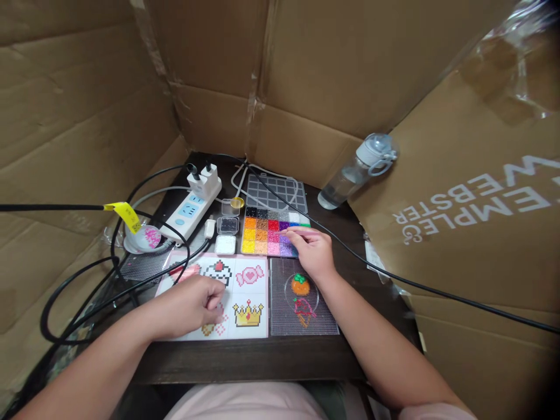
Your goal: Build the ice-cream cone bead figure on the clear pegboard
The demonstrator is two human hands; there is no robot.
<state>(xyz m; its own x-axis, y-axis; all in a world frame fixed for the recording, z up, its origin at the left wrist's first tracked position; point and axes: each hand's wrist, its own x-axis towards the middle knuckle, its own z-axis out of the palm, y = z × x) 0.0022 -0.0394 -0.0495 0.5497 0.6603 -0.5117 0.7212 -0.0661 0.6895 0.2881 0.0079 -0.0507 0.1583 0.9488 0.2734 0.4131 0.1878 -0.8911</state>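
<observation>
My right hand [312, 251] is closed around thin pink tweezers [305, 233], whose tip lies over the pink and red compartments of the bead box [254, 248]. Below that hand, a clear pegboard [280, 321] bears an orange bead fruit with green leaves [300, 284] and a partly filled pink ice cream cone [303, 312]. My left hand [196, 306] rests with curled fingers on the pattern sheet [251, 291], covering part of its lower left pictures. A cupcake [219, 273], a candy and a yellow crown [247, 315] show on the sheet.
Small boxes of black beads [228, 226] and white beads [225, 245] stand beside a power strip [192, 210]. A bowl of pink beads [151, 237] sits left. Black cables [116, 256] loop there and cross the table. A water bottle [350, 175] leans against cardboard walls [306, 128].
</observation>
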